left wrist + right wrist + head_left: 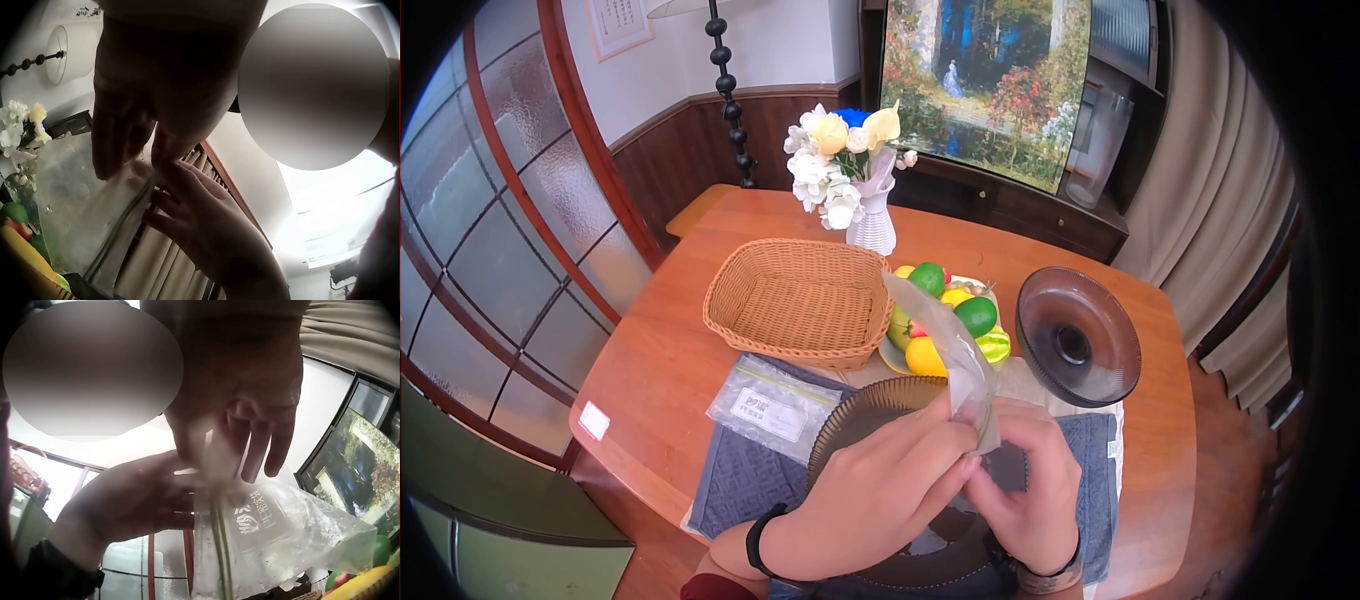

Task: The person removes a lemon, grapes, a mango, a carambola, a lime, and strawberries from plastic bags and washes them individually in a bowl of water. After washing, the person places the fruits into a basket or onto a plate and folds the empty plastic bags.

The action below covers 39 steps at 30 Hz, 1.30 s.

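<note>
A clear plastic zip bag (945, 330) stands up between both hands above a dark glass bowl (840, 425) with a ribbed rim. My left hand (875, 485) pinches the bag's zip edge from one side. From the other side my right hand (1030, 485) grips the same edge, fingertips meeting the left ones. White print and small droplets show on the bag (294, 528) in the right wrist view. The green zip strip (122, 222) runs down from the fingers in the left wrist view. The bowl's middle is partly hidden behind the hands.
A second zip bag (772, 408) with a white label lies on a blue cloth (740, 470). Behind stand a wicker basket (800, 300), a plate of fruit (925, 355) and a flower vase (872, 228). To the right is a brown glass bowl (1115, 350).
</note>
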Tool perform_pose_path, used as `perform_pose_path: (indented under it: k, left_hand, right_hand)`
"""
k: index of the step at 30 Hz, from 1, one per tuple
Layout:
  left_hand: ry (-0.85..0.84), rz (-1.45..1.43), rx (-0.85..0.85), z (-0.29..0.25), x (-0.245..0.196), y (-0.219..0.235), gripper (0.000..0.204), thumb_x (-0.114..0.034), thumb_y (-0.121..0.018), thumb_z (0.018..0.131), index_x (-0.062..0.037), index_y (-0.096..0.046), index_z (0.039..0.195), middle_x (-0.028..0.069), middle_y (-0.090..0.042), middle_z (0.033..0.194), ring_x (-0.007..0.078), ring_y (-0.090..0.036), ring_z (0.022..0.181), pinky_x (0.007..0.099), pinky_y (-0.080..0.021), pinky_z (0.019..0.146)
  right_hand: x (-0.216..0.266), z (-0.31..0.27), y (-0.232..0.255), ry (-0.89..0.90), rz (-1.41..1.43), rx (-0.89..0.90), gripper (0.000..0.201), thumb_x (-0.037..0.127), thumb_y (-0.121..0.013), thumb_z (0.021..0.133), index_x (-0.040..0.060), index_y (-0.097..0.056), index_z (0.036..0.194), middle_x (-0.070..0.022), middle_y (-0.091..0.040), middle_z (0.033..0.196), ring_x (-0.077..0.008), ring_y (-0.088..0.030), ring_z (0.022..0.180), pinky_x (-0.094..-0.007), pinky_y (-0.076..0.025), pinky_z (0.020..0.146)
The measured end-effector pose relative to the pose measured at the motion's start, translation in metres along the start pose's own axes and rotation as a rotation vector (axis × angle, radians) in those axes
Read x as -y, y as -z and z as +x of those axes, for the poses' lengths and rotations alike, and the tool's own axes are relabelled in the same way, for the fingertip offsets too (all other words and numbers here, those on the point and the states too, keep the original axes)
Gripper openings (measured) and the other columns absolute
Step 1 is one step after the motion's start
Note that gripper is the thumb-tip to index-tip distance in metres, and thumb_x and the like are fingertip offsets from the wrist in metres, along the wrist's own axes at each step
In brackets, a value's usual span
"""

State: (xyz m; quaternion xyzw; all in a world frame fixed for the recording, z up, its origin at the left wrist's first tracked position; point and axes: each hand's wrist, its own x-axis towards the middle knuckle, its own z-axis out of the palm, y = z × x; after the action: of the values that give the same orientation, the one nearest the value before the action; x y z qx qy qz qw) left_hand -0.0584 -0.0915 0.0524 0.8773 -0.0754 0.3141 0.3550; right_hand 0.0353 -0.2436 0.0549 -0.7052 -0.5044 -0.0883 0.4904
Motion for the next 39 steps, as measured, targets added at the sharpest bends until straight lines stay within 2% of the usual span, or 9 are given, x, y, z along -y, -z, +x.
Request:
perform_pose_path:
  k: [5,7,15,17,27,30,33,36,39]
  left_hand:
    - [-0.059,0.064,-0.037,0.002,0.001,0.002,0.019,-0.010,-0.068,0.087,-0.0055,-0.057,0.102,0.0122,-0.063,0.112,0.0316,-0.066,0.096,0.0366,-0.056,0.073]
    - [-0.010,0.040,-0.010,0.002,-0.004,0.003,0.026,-0.005,-0.075,0.081,0.0013,-0.064,0.103,0.0197,-0.066,0.112,0.0380,-0.066,0.101,0.0408,-0.055,0.084]
    - [-0.061,0.094,0.009,0.004,-0.003,0.000,0.022,-0.007,-0.075,0.078,-0.0015,-0.062,0.095,0.0188,-0.067,0.112,0.0373,-0.067,0.099,0.0400,-0.057,0.081]
    - [-0.064,0.093,0.007,0.002,-0.002,0.000,0.021,-0.007,-0.075,0.078,-0.0016,-0.062,0.094,0.0190,-0.067,0.112,0.0372,-0.067,0.099,0.0398,-0.057,0.081]
    - [-0.093,0.132,0.048,0.003,0.002,0.004,0.018,-0.013,-0.069,0.084,-0.0049,-0.057,0.094,0.0168,-0.064,0.121,0.0304,-0.064,0.114,0.0354,-0.058,0.075]
    - [-0.086,0.151,0.061,0.003,0.003,0.002,0.018,-0.012,-0.069,0.083,-0.0050,-0.057,0.093,0.0167,-0.064,0.122,0.0297,-0.062,0.118,0.0355,-0.058,0.077]
    - [-0.093,0.156,0.080,0.004,0.004,0.002,0.017,-0.011,-0.069,0.082,-0.0048,-0.056,0.090,0.0165,-0.063,0.123,0.0298,-0.062,0.119,0.0355,-0.058,0.078]
    - [-0.084,0.105,0.055,0.004,0.001,0.005,0.017,-0.007,-0.070,0.077,-0.0045,-0.055,0.085,0.0153,-0.065,0.120,0.0311,-0.064,0.114,0.0361,-0.056,0.080]
    - [-0.059,0.038,0.015,0.005,0.001,0.003,0.018,-0.003,-0.071,0.072,-0.0045,-0.055,0.080,0.0144,-0.067,0.118,0.0323,-0.066,0.109,0.0363,-0.055,0.082]
  right_hand:
    - [0.006,0.001,0.001,0.017,-0.078,-0.017,0.030,-0.006,-0.074,0.070,0.0011,-0.065,0.098,-0.0149,-0.071,0.101,-0.0327,-0.068,0.095,-0.0385,-0.051,0.087]
    - [0.008,0.000,0.002,-0.014,-0.081,-0.019,0.030,-0.006,-0.073,0.069,0.0009,-0.066,0.097,-0.0143,-0.072,0.099,-0.0318,-0.068,0.092,-0.0380,-0.052,0.086]
    - [0.008,0.000,0.007,-0.059,-0.121,-0.017,0.029,-0.005,-0.071,0.065,-0.0002,-0.068,0.093,-0.0128,-0.072,0.090,-0.0291,-0.070,0.082,-0.0349,-0.053,0.079]
    - [0.008,-0.003,0.009,-0.116,-0.084,0.041,0.030,-0.004,-0.072,0.073,0.0058,-0.071,0.101,-0.0096,-0.074,0.097,-0.0271,-0.071,0.086,-0.0353,-0.055,0.078]
    - [0.008,-0.002,0.012,-0.172,-0.012,0.051,0.026,-0.004,-0.072,0.075,0.0050,-0.072,0.100,-0.0104,-0.074,0.092,-0.0263,-0.071,0.079,-0.0335,-0.055,0.072]
    - [0.010,-0.002,0.009,-0.186,-0.030,-0.027,0.023,-0.010,-0.070,0.070,-0.0013,-0.068,0.091,-0.0131,-0.070,0.082,-0.0187,-0.069,0.073,-0.0269,-0.053,0.069]
    - [0.008,-0.003,0.012,-0.218,-0.079,-0.009,0.022,-0.006,-0.069,0.079,0.0045,-0.072,0.098,-0.0106,-0.073,0.086,-0.0206,-0.071,0.072,-0.0285,-0.055,0.066]
    - [-0.006,-0.001,0.015,-0.330,-0.070,-0.327,0.019,-0.010,-0.062,0.085,0.0007,-0.069,0.099,-0.0102,-0.073,0.091,-0.0135,-0.069,0.077,-0.0274,-0.055,0.071]
    - [-0.016,0.001,0.018,-0.295,-0.061,-0.429,0.018,-0.010,-0.061,0.086,-0.0002,-0.067,0.100,-0.0106,-0.072,0.094,-0.0143,-0.069,0.080,-0.0271,-0.054,0.073]
